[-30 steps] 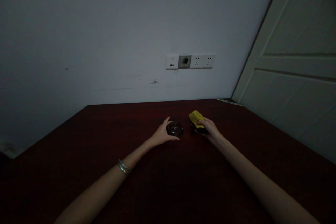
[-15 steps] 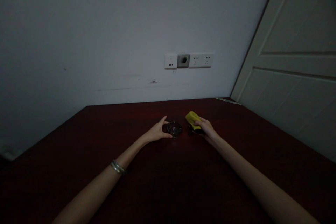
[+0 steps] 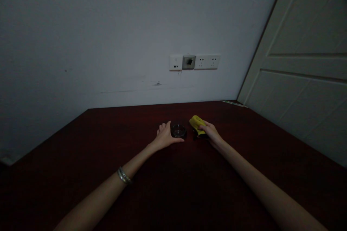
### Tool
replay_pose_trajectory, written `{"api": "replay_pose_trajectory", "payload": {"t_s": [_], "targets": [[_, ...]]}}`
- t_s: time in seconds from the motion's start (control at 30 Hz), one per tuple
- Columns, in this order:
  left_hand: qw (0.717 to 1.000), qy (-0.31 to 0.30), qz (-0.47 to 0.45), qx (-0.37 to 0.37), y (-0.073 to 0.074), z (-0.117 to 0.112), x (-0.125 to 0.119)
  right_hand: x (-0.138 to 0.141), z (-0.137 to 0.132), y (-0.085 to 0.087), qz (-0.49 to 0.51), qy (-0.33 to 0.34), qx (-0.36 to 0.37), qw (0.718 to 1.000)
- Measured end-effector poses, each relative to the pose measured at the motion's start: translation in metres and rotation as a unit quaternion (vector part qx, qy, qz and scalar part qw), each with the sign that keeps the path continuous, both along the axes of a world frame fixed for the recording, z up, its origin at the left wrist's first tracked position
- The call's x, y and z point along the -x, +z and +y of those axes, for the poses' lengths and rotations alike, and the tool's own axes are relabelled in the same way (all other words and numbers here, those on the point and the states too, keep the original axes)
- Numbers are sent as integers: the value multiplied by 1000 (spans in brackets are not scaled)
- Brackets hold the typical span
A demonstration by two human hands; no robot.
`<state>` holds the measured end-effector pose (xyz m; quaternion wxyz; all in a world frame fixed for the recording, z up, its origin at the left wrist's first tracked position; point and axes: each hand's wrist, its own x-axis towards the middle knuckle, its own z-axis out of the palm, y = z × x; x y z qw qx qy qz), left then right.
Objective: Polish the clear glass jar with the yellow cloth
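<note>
Nearest, silvery metal bangles (image 3: 123, 175) ring the left forearm (image 3: 94, 202); beyond, on the dark red-brown wooden counter (image 3: 121, 126), the left hand (image 3: 165, 138) curves wide about the left side of a low, round, dark glass dish (image 3: 178, 136), firm contact uncertain. Just right of it, apart, the right hand (image 3: 213, 135) grips a soft yellow-and-black bundle (image 3: 196, 121), probably cloth. Step judged: steadying the dish, bundle poised alongside; closing that gap would call for a settled left hold; white socket plates (image 3: 207, 62) on the grey wall (image 3: 121, 36) behind.
</note>
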<state>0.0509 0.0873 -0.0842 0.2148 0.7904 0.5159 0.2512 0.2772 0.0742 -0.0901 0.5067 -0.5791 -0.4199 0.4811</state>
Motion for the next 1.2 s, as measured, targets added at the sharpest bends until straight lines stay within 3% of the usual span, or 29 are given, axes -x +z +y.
{"api": "replay_pose_trajectory", "payload": {"t_s": [0.1,0.27,0.37,0.6,0.9,1.2], "targets": [[999,-20,-25,12,-1,3,2,1,-1,2,-4,1,1,1000],[989,-120,-71,43,1,9,10,1,-2,3,-10,-1,-3,1000],[984,-149,-79,57,3,13,15,1,-2,3,-15,0,-7,1000],[995,-84,-55,19,5,16,15,1,-2,0,-31,6,-18,999],[998,-15,-50,-31,-5,-5,-2,1,2,-8,-72,9,-57,996],[980,-132,-130,73,-5,3,2,0,6,-17,-134,6,-111,985]]}}
